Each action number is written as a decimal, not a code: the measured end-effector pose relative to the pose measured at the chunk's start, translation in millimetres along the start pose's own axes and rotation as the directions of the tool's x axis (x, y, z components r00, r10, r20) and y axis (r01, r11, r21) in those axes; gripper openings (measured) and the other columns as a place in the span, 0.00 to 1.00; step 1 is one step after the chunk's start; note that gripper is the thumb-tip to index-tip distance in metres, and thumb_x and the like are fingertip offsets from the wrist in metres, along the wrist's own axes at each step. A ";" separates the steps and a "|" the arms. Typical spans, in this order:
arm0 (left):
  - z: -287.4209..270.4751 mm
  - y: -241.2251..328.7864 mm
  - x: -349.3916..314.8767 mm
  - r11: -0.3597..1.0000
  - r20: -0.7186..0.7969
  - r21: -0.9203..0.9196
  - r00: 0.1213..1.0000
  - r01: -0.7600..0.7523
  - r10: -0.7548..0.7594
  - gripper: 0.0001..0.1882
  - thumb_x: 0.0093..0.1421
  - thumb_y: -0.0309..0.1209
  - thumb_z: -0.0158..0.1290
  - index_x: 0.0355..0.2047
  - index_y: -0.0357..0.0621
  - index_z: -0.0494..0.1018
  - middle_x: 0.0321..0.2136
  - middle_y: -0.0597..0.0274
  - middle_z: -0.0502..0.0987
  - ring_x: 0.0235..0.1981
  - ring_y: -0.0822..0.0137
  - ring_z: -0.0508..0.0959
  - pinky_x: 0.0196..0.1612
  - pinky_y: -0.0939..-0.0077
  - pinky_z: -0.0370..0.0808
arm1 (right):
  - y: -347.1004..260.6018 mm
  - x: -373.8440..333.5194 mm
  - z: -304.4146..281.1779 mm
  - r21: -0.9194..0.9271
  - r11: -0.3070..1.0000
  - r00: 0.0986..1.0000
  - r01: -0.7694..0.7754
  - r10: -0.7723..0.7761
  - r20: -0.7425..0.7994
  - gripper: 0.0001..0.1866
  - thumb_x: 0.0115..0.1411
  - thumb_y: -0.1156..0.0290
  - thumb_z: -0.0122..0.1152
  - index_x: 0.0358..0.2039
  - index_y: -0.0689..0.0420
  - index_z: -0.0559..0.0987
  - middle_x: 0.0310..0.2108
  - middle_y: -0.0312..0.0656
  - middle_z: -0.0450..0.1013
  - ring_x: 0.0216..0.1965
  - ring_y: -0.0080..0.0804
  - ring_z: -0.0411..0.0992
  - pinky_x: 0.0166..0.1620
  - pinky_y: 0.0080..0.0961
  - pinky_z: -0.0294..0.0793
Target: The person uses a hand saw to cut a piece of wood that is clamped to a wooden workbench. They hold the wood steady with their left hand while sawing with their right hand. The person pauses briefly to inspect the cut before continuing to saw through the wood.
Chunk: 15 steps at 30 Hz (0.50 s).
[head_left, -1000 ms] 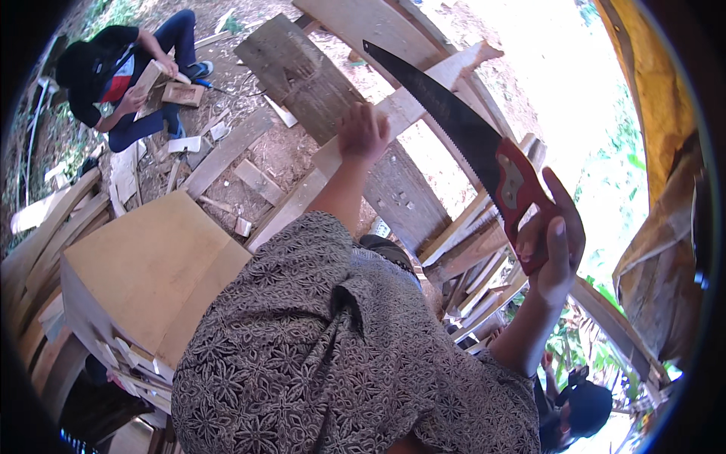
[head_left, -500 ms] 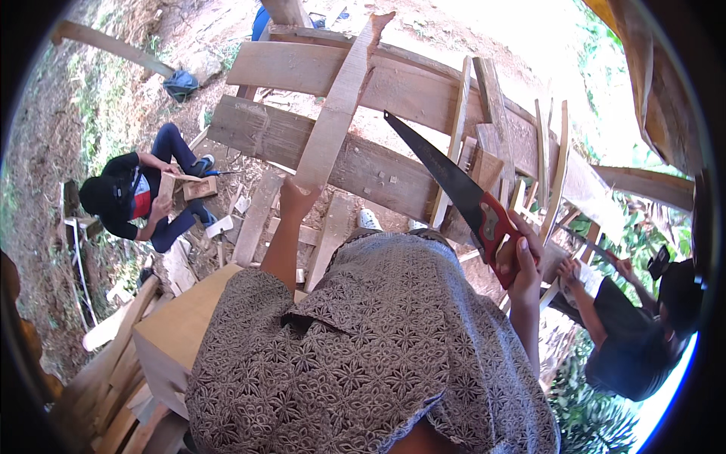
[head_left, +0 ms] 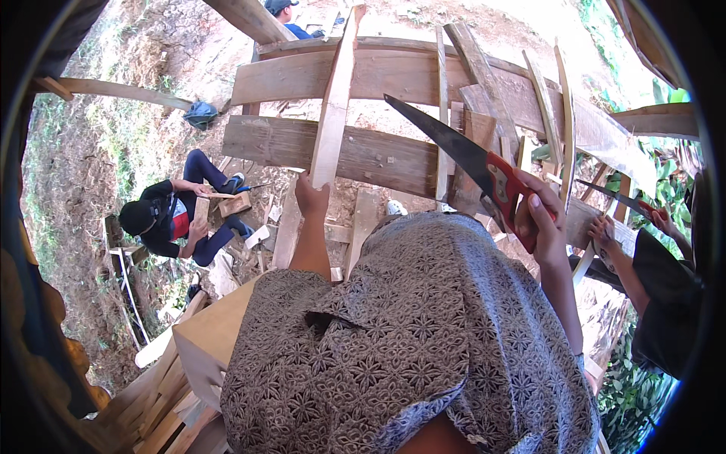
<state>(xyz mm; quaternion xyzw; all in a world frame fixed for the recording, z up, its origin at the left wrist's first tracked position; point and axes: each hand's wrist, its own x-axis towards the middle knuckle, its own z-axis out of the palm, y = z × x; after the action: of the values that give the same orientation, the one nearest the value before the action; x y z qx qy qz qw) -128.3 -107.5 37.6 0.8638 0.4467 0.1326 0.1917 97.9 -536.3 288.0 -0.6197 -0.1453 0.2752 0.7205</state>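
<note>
My left hand (head_left: 312, 194) is closed round the near end of a long wooden board (head_left: 334, 113). The board points away from me across two rough planks, its far end beyond them. In my right hand (head_left: 543, 216) is a hand saw (head_left: 454, 144) with a dark blade and a red handle. My fingers wrap the handle, and the blade points up and to the left, over the planks and apart from the board.
The plank bench (head_left: 378, 157) lies ahead, with several narrow strips (head_left: 442, 113) on its right. A seated person (head_left: 162, 216) handles wood at left; another person (head_left: 650, 280) saws at right. A pale box (head_left: 215, 325) stands by my left side.
The view has shifted, so the surroundings sit elsewhere in it. The board in my left hand has turned onto a narrower side and points more straight ahead. The saw stays in my right hand.
</note>
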 end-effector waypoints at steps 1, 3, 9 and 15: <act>-0.5 6.4 -3.9 0.999 0.062 0.035 0.998 0.008 -0.011 0.35 0.48 0.28 0.70 0.56 0.39 0.70 0.46 0.47 0.77 0.49 0.46 0.78 0.53 0.56 0.76 | 0.6 -3.7 -3.8 -0.005 1.000 1.000 -0.008 0.008 -0.006 0.24 0.74 0.65 0.50 0.64 0.67 0.72 0.15 0.24 0.64 0.15 0.09 0.57 0.22 0.13 0.50; 4.1 21.1 -11.7 0.994 0.193 0.104 0.981 0.014 -0.034 0.34 0.48 0.27 0.70 0.56 0.42 0.71 0.43 0.47 0.77 0.47 0.46 0.78 0.53 0.55 0.75 | 2.6 -11.6 -14.9 -0.017 0.999 0.999 -0.028 0.028 -0.029 0.24 0.74 0.65 0.50 0.64 0.67 0.72 0.15 0.24 0.64 0.15 0.09 0.56 0.21 0.13 0.50; 24.7 18.1 -17.3 0.993 0.144 0.087 0.985 0.083 -0.095 0.21 0.59 0.44 0.64 0.43 0.38 0.82 0.40 0.46 0.81 0.44 0.47 0.82 0.48 0.56 0.78 | 7.9 -24.9 -45.0 0.019 0.999 0.998 -0.051 0.052 -0.038 0.23 0.74 0.65 0.50 0.63 0.65 0.73 0.15 0.23 0.64 0.14 0.08 0.56 0.21 0.13 0.50; -1.3 -24.1 9.5 0.914 0.251 -0.280 0.942 0.292 -0.224 0.20 0.61 0.41 0.66 0.42 0.36 0.83 0.32 0.53 0.86 0.35 0.64 0.85 0.38 0.66 0.80 | 4.5 -22.0 -47.0 0.010 0.999 0.999 -0.036 0.036 0.002 0.24 0.73 0.62 0.51 0.63 0.63 0.74 0.18 0.29 0.67 0.18 0.13 0.62 0.25 0.14 0.58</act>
<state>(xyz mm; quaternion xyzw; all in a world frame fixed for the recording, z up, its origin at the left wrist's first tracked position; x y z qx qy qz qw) -140.8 -86.7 28.4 0.7645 0.5075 0.0814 0.3889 105.1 -586.8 277.6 -0.6182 -0.1333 0.2894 0.7185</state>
